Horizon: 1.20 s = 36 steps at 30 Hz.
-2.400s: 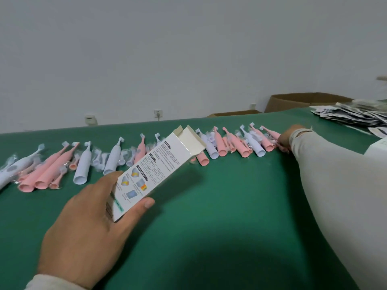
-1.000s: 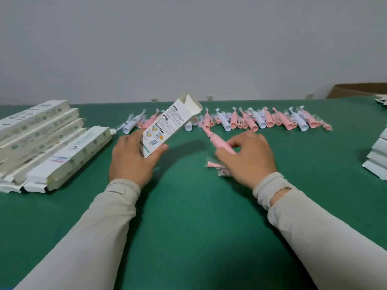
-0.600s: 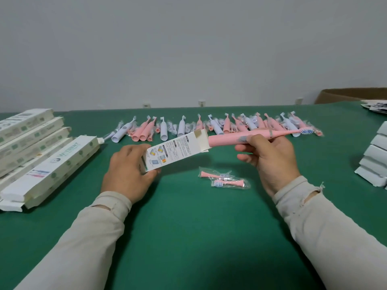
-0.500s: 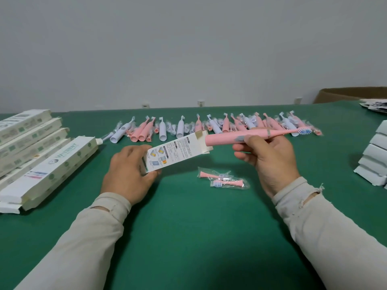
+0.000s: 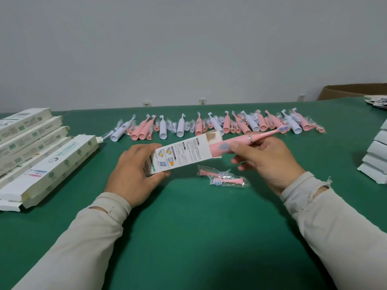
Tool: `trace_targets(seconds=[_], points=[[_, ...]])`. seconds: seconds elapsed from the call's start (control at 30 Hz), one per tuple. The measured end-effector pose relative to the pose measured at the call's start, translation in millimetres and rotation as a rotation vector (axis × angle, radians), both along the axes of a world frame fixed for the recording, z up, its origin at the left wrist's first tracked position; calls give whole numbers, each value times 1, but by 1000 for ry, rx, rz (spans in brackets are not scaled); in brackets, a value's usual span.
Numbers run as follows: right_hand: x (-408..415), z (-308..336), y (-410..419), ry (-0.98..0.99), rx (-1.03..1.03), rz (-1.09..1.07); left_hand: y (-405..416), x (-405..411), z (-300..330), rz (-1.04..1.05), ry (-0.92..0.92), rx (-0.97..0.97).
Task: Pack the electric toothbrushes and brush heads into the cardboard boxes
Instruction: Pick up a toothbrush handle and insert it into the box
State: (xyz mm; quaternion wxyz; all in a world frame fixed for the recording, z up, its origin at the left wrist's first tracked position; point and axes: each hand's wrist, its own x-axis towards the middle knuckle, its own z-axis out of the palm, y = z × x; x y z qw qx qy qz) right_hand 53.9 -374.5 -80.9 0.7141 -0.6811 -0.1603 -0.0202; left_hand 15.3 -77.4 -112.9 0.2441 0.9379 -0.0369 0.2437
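Half a second ago the butt of the pink toothbrush (image 5: 240,143) sat just at the mouth of the cardboard box (image 5: 184,155); now its base is inside the open end, the bristled head pointing up and to the right. My left hand (image 5: 134,174) grips the box by its closed end, fingers wrapped around it, holding it tilted above the table. My right hand (image 5: 266,160) pinches the toothbrush handle between thumb and fingers. The bagged pink brush heads (image 5: 224,178) lie on the green table (image 5: 188,237) just below the box, where they were before. A row of pink and white toothbrushes (image 5: 209,126) runs across the far part of the table. To my left lie stacked packed boxes (image 5: 41,151), the nearest printed "WISDENT". More white boxes (image 5: 377,155) are piled at the right edge. Behind stands a plain white wall (image 5: 188,49) with sockets low down, and a brown carton (image 5: 354,92) at the far right. The small print on my box is unreadable.
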Motion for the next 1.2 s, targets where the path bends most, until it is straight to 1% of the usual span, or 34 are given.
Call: trace_targets(seconds=[0.07,0.1,0.13,0.17,0.23,0.3,0.37,0.43,0.47,0.57,0.6,0.63,0.7,0.8,0.87,1.0,1.13,1.2], points=[[-2,-6,6,-44,-184,6,-3,-1,0,-19,2,25],[-2,-7,10,-39,-238,5,-3,0,-1,-13,8,31],[-2,-9,13,-12,-250,7,-3,0,-1,6,16,30],[-1,-10,15,36,-212,7,-2,1,0,32,23,26],[2,-9,13,134,-33,-45,0,1,0,79,31,29],[5,-6,9,145,153,-156,2,0,0,105,38,35],[8,-3,4,104,232,-247,2,0,-1,123,44,28],[8,-3,3,37,175,-267,1,0,0,122,47,16],[7,-4,4,-9,99,-250,0,0,0,109,46,14],[0,-10,11,-193,-277,-191,-2,0,0,63,51,28],[-1,-11,13,-252,-373,-193,-3,0,0,59,51,36],[-2,-12,14,-303,-424,-214,-2,0,0,60,49,41],[-4,-11,14,-348,-436,-262,-2,0,-1,68,45,34],[-5,-8,12,-308,-398,-284,-3,-1,0,68,42,32],[-7,-6,14,-329,-406,-280,-3,0,0,66,44,38],[-10,-5,18,-352,-427,-238,-4,-1,0,74,48,38],[-9,-8,17,-303,-444,-213,-5,-2,1,80,51,31],[-10,-10,18,-280,-441,-150,-6,-2,1,78,47,32]])
